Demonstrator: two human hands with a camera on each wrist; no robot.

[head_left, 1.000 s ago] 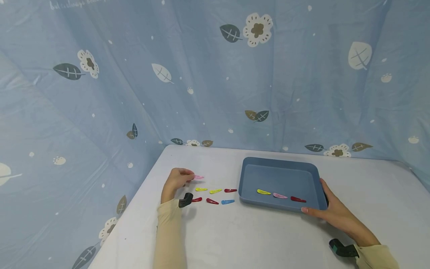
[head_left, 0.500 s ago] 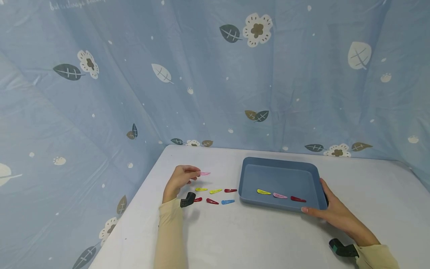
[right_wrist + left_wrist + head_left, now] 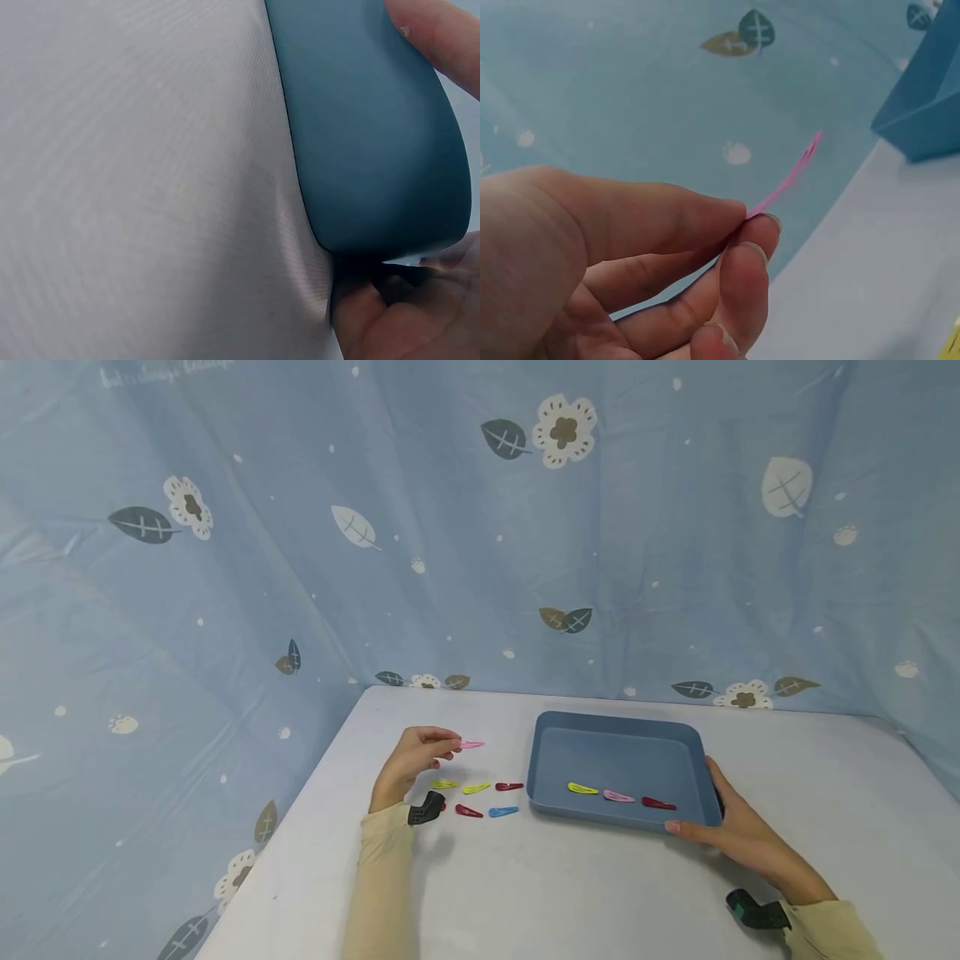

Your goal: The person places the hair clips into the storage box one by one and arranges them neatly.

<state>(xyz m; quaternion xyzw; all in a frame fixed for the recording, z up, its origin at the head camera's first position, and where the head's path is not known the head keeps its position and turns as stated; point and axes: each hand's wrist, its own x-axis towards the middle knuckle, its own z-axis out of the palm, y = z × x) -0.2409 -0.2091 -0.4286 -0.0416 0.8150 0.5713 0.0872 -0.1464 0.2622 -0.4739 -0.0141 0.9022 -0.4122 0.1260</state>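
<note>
My left hand point(image 3: 412, 762) pinches a pink snap hair clip point(image 3: 472, 744) between thumb and fingertips, above the table; in the left wrist view the clip point(image 3: 787, 182) points up and right, away from the fingertips. My right hand point(image 3: 753, 839) grips the near right corner of a blue tray point(image 3: 615, 747), thumb on the near side. The right wrist view shows the tray's outer wall point(image 3: 375, 135) with fingers around the corner. Inside the tray lie a yellow clip point(image 3: 582, 788), a pink clip point(image 3: 618, 796) and a dark red clip point(image 3: 658, 803) in a row.
Left of the tray, on the white table point(image 3: 540, 885), lie two yellow clips point(image 3: 476, 788), two dark red clips point(image 3: 468, 811) and a blue clip point(image 3: 503, 812). A red clip is mostly hidden behind the left wrist camera point(image 3: 427, 808). A patterned blue curtain point(image 3: 450, 527) hangs behind.
My left hand has lifted the pink clip and moved it right, towards the tray. My right hand keeps its grip on the tray. The head view has shifted slightly.
</note>
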